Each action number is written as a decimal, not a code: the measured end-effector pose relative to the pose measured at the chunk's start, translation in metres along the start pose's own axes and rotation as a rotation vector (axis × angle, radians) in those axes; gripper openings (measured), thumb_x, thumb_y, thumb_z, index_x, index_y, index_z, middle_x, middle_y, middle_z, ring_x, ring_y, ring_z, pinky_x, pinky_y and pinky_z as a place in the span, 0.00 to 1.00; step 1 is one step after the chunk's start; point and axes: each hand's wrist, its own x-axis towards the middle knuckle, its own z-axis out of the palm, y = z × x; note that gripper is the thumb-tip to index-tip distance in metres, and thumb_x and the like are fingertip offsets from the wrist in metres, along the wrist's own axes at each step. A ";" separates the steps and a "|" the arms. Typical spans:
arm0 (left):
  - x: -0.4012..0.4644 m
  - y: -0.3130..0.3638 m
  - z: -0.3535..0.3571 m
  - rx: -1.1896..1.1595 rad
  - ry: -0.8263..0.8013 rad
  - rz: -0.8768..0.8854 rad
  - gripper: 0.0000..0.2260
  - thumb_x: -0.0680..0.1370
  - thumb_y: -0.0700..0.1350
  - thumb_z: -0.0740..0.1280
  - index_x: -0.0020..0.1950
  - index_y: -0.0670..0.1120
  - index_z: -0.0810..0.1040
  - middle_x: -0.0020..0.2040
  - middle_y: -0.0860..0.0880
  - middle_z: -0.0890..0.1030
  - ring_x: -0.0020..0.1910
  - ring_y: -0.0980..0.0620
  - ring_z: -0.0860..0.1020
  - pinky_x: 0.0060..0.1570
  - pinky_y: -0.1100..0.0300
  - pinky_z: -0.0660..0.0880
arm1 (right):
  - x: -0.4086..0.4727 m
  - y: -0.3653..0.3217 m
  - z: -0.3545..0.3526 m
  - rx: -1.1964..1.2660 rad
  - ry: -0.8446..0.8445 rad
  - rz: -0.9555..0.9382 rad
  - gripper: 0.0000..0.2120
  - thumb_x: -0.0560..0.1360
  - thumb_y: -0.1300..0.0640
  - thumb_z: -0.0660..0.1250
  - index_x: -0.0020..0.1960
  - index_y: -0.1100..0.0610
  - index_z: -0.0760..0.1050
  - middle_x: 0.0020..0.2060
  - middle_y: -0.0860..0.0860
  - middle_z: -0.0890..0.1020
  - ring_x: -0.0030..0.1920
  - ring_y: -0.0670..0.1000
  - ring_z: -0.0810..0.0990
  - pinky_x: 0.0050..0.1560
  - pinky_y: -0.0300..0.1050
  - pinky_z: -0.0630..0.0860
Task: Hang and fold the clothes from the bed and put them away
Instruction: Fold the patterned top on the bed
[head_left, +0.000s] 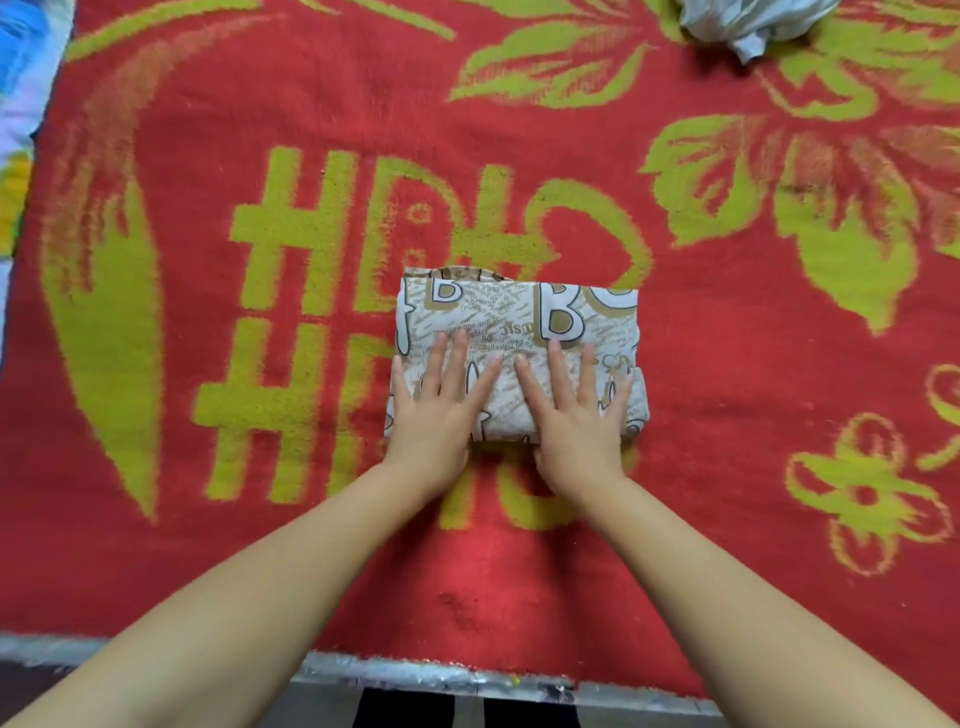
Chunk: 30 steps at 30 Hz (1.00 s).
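At the nearest edge of the view, a pale, shiny strip (415, 675) ran along the near side of the bed, with a dark area below it that could not be identified. Two bare forearms extended from the lower corners toward the middle of the bed.

The bed was covered by a red blanket (727, 415) bearing large yellow-green lettering, leaves and flower outlines.

The left hand (434, 410) lay palm down on the near left part of a folded garment (519, 332), fingers straight and spread, pressing the cloth flat. The right hand (576, 415) lay palm down on the near right part of the same garment, fingers likewise straight and spread. The two hands were side by side, their inner fingertips close to meeting at the garment's middle. Neither hand gripped anything; both were flat on the fabric.

The folded garment was cream with brown and white printed letters and small script. It sat as a compact rectangle near the middle of the blanket, over the lettering.

Farther off, at the top right, a crumpled pale grey cloth (748, 21) lay on the blanket, well apart from the folded garment and partly cut off by the frame. At the far left edge, a blue, white and yellow patterned fabric (21, 78) showed beside the blanket.
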 end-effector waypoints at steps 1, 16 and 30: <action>0.005 0.001 -0.003 0.015 -0.005 -0.041 0.45 0.73 0.38 0.62 0.74 0.55 0.29 0.72 0.43 0.25 0.72 0.40 0.28 0.67 0.30 0.41 | 0.007 -0.001 -0.004 -0.002 0.005 0.027 0.47 0.75 0.60 0.61 0.72 0.40 0.26 0.76 0.50 0.32 0.74 0.63 0.31 0.65 0.75 0.34; -0.077 -0.044 -0.219 -0.028 0.063 -0.222 0.36 0.78 0.31 0.55 0.78 0.54 0.42 0.79 0.44 0.46 0.77 0.38 0.45 0.69 0.34 0.50 | -0.024 -0.082 -0.233 -0.099 0.026 -0.250 0.43 0.74 0.70 0.61 0.78 0.44 0.43 0.78 0.51 0.52 0.76 0.66 0.49 0.69 0.73 0.49; -0.430 -0.055 -0.230 -0.281 0.200 -1.124 0.41 0.75 0.28 0.56 0.78 0.57 0.40 0.79 0.49 0.41 0.77 0.41 0.39 0.72 0.35 0.45 | -0.219 -0.322 -0.279 -0.430 0.072 -1.115 0.39 0.77 0.66 0.58 0.78 0.44 0.40 0.77 0.48 0.51 0.76 0.63 0.48 0.70 0.73 0.48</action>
